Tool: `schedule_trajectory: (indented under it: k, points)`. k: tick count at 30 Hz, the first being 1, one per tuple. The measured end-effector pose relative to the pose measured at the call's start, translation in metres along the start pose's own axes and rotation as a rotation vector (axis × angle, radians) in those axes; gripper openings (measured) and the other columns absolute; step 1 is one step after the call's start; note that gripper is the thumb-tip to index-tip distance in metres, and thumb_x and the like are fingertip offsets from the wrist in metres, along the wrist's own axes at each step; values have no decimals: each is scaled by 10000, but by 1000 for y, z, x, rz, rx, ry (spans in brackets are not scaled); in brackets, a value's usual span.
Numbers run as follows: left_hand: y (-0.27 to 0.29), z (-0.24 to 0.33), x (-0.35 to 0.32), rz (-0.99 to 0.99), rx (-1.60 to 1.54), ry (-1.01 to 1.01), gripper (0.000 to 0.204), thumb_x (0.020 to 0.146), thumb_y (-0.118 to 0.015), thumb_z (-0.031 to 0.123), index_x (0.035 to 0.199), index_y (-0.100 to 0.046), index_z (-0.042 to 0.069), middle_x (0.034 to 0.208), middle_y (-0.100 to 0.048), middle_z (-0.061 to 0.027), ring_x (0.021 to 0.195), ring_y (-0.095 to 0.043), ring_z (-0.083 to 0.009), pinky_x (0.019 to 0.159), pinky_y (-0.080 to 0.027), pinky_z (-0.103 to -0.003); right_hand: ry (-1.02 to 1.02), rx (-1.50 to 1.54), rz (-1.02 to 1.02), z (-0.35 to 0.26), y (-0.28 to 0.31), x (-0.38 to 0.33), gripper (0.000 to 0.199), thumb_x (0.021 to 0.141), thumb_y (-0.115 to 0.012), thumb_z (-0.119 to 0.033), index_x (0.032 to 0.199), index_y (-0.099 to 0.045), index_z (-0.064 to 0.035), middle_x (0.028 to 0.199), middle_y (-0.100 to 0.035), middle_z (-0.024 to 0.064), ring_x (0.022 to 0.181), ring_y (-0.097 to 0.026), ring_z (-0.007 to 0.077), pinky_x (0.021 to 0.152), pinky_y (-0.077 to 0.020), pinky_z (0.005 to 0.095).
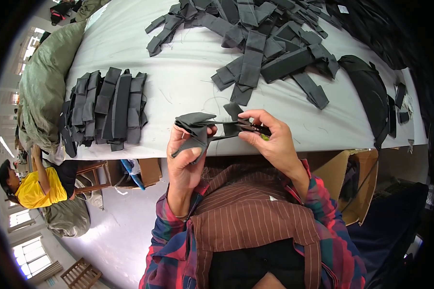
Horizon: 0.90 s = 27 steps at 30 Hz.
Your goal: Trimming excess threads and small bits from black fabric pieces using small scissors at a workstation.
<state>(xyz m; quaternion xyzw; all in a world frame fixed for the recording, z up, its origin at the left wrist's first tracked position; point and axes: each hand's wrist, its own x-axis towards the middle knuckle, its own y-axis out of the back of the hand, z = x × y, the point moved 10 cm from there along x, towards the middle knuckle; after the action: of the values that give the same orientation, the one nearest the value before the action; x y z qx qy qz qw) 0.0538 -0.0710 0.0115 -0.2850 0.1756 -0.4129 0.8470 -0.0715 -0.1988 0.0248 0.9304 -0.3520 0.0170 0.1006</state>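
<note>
Over the table's near edge, my left hand (183,164) is closed on a folded dark grey fabric strip (196,119). The strip stretches across to my right hand (278,144). Between the thumb and fingers of that hand are small dark thread snips (255,128) with a bit of yellow-green on them; their blades lie against the strip's right end. Whether the blades are apart cannot be made out. Beyond my hands spreads a loose heap of similar dark grey strips (251,60). To the left, more strips lie side by side in a neat row (113,108).
Loose threads lie on the white table cover (178,86). A grey-green cloth bundle (53,82) lines the left edge. Black padded pieces (365,91) lie at right. Below stands an open cardboard box (366,192). A person in yellow (43,188) works at far left.
</note>
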Motion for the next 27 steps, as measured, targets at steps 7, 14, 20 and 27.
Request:
schedule_trajectory:
  k: [7,14,20,27]
  points:
    - [-14,-12,-9,-61,538,-93,284,755,-523,-71,986,-425,63,990,-528,-48,926,-495,-101,840,-401,-237,-50,202,-16,19,-5,0,361,762,-725,-57,1107,-622,-83,769,-463,-37,709,-428,70,667,-370,201]
    - [-29,-32,-5,-172,708,-2,346,764,-607,-9,1040,-410,62,976,-481,-27,919,-451,-91,833,-386,-231,175,18,-19,-14,-10,-15,500,677,-768,-40,1145,-599,-88,922,-505,27,797,-491,134,731,-422,235]
    - [-41,-59,-10,-348,793,66,400,764,-655,16,1067,-395,41,996,-455,-44,982,-479,-135,882,-386,-268,94,73,150,20,21,-21,215,774,-669,55,975,-663,-20,824,-565,19,730,-529,92,665,-431,215]
    - [-35,-68,5,-242,620,69,492,824,-564,-68,1265,-364,21,1097,-623,-78,1063,-532,-114,916,-378,-237,-47,201,151,31,29,-27,104,809,-676,4,913,-673,6,803,-583,23,725,-540,87,642,-425,214]
